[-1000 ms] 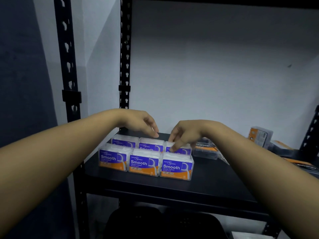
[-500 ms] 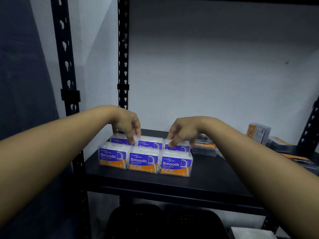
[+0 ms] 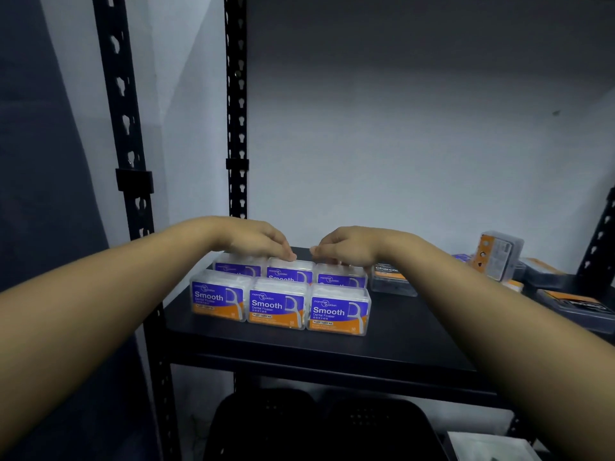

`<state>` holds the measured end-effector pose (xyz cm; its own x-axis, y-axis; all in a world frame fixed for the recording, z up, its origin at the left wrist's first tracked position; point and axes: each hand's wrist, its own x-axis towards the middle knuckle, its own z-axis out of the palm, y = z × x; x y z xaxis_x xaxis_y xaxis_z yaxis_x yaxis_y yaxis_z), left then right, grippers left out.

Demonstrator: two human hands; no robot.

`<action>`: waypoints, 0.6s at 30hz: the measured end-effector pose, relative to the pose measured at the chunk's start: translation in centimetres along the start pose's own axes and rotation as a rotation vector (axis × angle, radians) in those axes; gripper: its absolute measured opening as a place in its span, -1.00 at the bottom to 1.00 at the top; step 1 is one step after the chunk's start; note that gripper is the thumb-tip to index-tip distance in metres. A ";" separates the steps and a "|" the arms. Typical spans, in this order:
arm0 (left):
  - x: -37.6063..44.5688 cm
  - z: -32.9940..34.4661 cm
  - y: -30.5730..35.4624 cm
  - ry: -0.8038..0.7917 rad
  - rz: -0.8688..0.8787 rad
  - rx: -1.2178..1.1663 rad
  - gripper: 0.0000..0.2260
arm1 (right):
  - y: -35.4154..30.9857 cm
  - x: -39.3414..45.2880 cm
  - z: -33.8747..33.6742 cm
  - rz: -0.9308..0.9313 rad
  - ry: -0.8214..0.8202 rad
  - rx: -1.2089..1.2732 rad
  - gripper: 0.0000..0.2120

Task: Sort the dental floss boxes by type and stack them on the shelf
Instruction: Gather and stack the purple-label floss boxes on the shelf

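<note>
Six clear "Smooth" floss boxes with purple and orange labels stand in two rows of three on the black shelf (image 3: 399, 337). The front row (image 3: 278, 306) is untouched. My left hand (image 3: 256, 241) lies over the back row, its fingertips on top of the back middle box (image 3: 289, 272). My right hand (image 3: 346, 249) rests on top of the back right box (image 3: 341, 277), fingers bent down over it. A dark "Charcoal" floss box (image 3: 391, 279) sits just right of the back row, partly behind my right wrist.
More floss boxes lie at the shelf's right end: one upright clear box (image 3: 499, 256) and flat dark ones with orange labels (image 3: 579, 304). Black perforated uprights (image 3: 236, 128) stand at the left. A dark seat (image 3: 319, 427) sits below the shelf.
My left hand slid right along the back row, from the left box to the middle box. My right hand lowered flatter onto the back right box. The boxes stay in place.
</note>
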<state>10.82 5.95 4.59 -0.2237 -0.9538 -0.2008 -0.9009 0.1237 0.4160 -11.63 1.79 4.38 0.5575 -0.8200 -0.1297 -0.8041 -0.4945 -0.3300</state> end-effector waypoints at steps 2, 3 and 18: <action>0.1 0.9 -0.5 0.030 0.000 0.026 -0.66 | -0.1 -0.1 0.8 -0.030 0.016 -0.021 -0.60; 0.0 1.2 -0.6 0.041 -0.002 0.033 -0.68 | -0.2 -0.2 1.2 -0.043 0.019 -0.025 -0.58; -2.0 1.7 -1.7 0.032 0.027 0.010 -0.72 | -1.4 -1.6 3.0 -0.046 -0.015 -0.024 -0.53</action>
<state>12.15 8.09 2.79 -0.2361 -0.9583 -0.1609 -0.8983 0.1521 0.4123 -10.81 4.65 2.22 0.5971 -0.7917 -0.1291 -0.7820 -0.5386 -0.3136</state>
